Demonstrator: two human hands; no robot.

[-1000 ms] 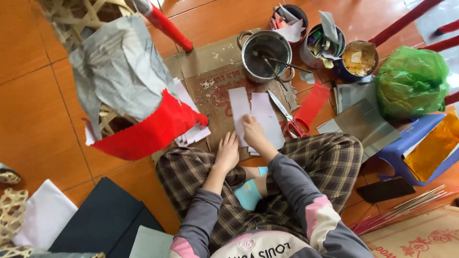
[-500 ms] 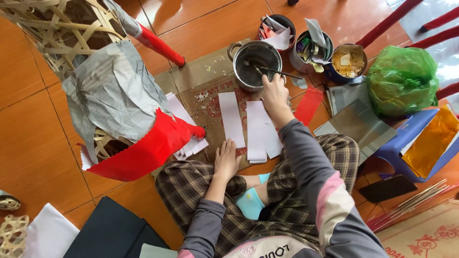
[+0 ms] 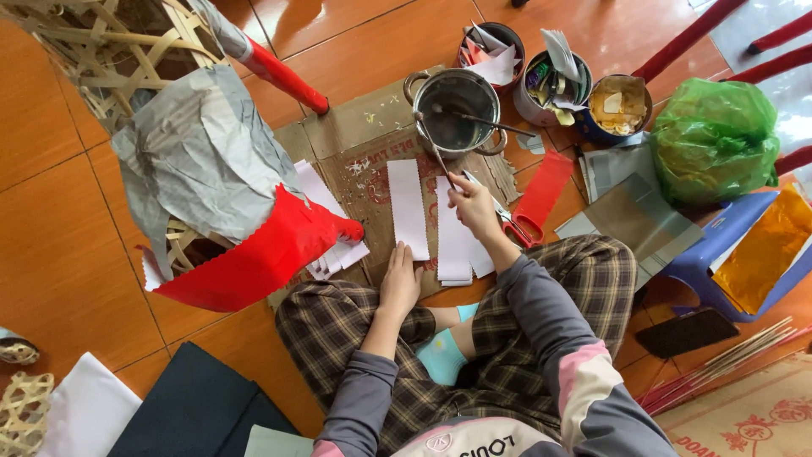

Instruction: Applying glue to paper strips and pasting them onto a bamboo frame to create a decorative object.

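Left hand [image 3: 400, 283]: flat on the cardboard sheet [image 3: 359, 140] spread on the floor, fingertips pinning the near end of a white paper strip [image 3: 408, 207]; grip wide, holding nothing.
Right hand [image 3: 474, 207]: grip closed around a thin brush stick [image 3: 438, 156], above a stack of white strips [image 3: 455, 245].
Scissors [image 3: 516, 224]: red-handled, just beside the right wrist.
Pot [image 3: 457, 110]: steel, beyond the strips; the stick's far end reaches its rim.

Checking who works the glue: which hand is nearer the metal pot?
Right. The right hand holds a stick just below the pot; the left hand rests lower, at the near end of a white strip.
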